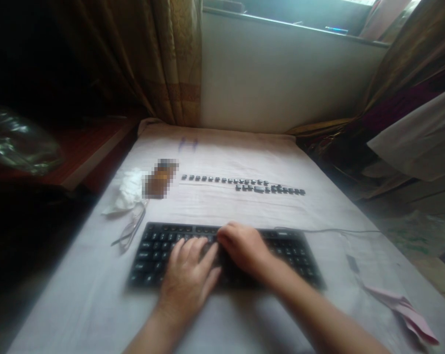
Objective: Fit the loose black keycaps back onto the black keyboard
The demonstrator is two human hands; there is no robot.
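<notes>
A black keyboard (159,250) lies on a table covered with a white cloth (244,162). My left hand (187,278) rests flat on the keyboard's middle, fingers stretched forward over the keys. My right hand (244,248) sits just right of it on the keys, fingers curled down toward the upper rows; whether it holds anything is hidden. Behind the keyboard, several loose dark keycaps (244,184) are laid out in two rows on the cloth.
A crumpled white tissue (128,191), a small brown bottle (159,179) and eyeglasses (130,228) lie at the left. The keyboard cable (336,230) runs right. A pink cloth (410,312) lies front right. Curtains and a wall stand behind.
</notes>
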